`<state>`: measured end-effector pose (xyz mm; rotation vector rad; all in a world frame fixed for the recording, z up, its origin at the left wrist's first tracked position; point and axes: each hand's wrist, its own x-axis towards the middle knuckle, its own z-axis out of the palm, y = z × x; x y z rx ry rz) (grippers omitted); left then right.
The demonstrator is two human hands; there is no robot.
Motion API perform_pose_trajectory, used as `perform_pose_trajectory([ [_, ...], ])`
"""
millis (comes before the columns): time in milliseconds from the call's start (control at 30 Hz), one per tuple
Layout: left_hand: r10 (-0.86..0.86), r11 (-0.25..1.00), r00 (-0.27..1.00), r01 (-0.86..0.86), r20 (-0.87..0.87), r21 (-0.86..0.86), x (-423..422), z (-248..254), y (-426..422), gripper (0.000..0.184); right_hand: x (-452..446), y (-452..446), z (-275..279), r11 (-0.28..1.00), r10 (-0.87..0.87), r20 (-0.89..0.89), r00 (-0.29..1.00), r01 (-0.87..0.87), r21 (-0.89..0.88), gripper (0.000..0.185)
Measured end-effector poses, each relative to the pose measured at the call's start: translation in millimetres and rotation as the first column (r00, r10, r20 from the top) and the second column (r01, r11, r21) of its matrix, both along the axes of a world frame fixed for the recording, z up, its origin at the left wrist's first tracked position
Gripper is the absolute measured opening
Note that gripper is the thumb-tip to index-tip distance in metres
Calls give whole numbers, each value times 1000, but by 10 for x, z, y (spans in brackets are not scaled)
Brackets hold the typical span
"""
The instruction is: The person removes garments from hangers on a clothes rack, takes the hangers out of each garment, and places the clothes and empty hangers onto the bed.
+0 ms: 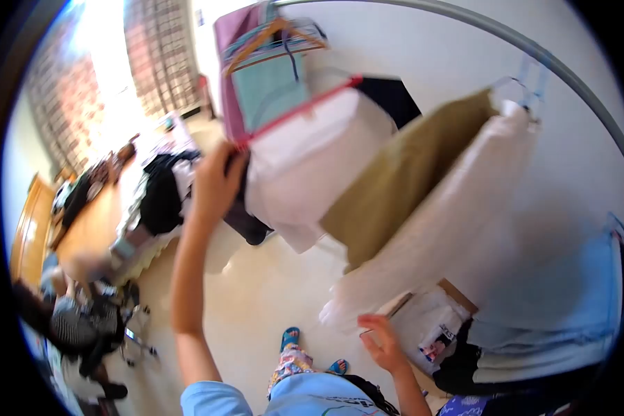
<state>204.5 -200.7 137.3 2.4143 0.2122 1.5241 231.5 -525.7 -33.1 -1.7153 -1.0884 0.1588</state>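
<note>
My left hand (218,182) is raised at the centre left, its fingers closed around the end of a red hanger (305,111). From that hanger hangs a white garment (315,166). Lower right, my right hand (381,343) has its fingers apart, just below the hem of a long white sheer garment (430,222). That garment hangs slanting from the rail, beside an olive garment (412,180). Nothing shows in my right hand.
A curved metal rail (492,26) runs overhead. Wooden hangers (277,31) hang at the back. A box (457,297) with clothes stands lower right. A person (83,319) sits at lower left, near a bed with clothes (163,201) and another person lying down.
</note>
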Motion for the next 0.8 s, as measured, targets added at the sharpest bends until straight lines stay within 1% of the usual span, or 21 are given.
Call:
perform_pose_trajectory([
  [33, 17, 1000, 1000, -17, -23, 16, -230, -284, 22, 7, 6, 181, 178, 994, 15, 71, 997, -22, 103, 20],
  [67, 0, 999, 997, -3, -71, -36, -455, -559, 34, 7, 8, 367, 263, 993, 73, 55, 996, -78, 87, 20],
  [133, -29, 995, 982, 11, -186, -96, -928, -1031, 4, 9, -45, 750, 359, 979, 55, 183, 982, -89, 181, 26],
  [167, -23, 994, 966, -7, -257, -113, -1140, -1270, -1, 11, -69, 966, 337, 976, 106, 175, 979, -136, 171, 26],
  [200, -13, 992, 949, -26, -315, -122, -1310, -1403, -68, 12, -83, 1208, 253, 989, 12, 301, 954, -56, 136, 33],
  [233, 13, 983, 905, -89, -424, -160, -1475, -1615, -103, 11, -110, 1455, 147, 992, -83, 423, 902, 34, 121, 40],
  [267, -26, 960, 900, -98, -435, -260, -1597, -1748, -166, 11, -150, 1710, 18, 994, -111, 445, 889, 90, 67, 49],
  [300, -46, 949, 882, -108, -469, -298, -1711, -1980, -171, 11, -189, 1977, -143, 987, -148, 469, 871, 157, 19, 57],
  [333, -50, 924, 879, -139, -474, -355, -1786, -2064, -205, 11, -234, 2190, -363, 991, -129, 321, 938, 135, 4, 63],
  [367, -17, 912, 869, -188, -494, -364, -1866, -2152, -193, 11, -315, 2389, -563, 990, -136, 312, 940, 137, 17, 63],
  [400, -4, 896, 873, -214, -488, -389, -1952, -2260, -140, 11, -401, 2571, -745, 994, -105, 180, 978, 107, 2, 64],
  [433, 35, 887, 861, -261, -507, -382, -2007, -2300, -63, 12, -455, 2755, -864, 997, -82, 52, 995, 82, 2, 66],
  [500, 71, 857, 873, -300, -483, -418, -2070, -2294, 160, 11, -557, 3100, -973, 987, -101, 167, 981, 120, -110, 67],
  [533, 70, 871, 854, -304, -515, -385, -2110, -2286, 294, 10, -582, 3294, -1021, 990, -118, 157, 981, 128, -56, 65],
  [567, 77, 880, 830, -317, -552, -354, -2179, -2278, 415, 10, -602, 3434, -1057, 991, -111, 155, 982, 122, -61, 65],
  [633, 97, 887, 818, -330, -566, -324, -2294, -2214, 651, 8, -660, 3838, -978, 979, -157, 271, 950, 186, -84, 63],
  [667, 130, 893, 784, -358, -607, -271, -2363, -2168, 751, 7, -677, 4024, -933, 975, -181, 282, 942, 210, -77, 60],
  [700, 170, 892, 783, -380, -598, -244, -2386, -2129, 857, 5, -689, 4199, -797, 976, -158, 364, 918, 200, -83, 56],
  [767, 237, 862, 763, -451, -602, -232, -2420, -2170, 1074, 5, -638, 4612, -867, 993, 103, 361, 927, -77, -85, 46],
  [800, 222, 855, 790, -440, -571, -276, -2419, -2170, 1206, 7, -583, 4824, -964, 992, 116, 347, 931, -90, -90, 46],
])
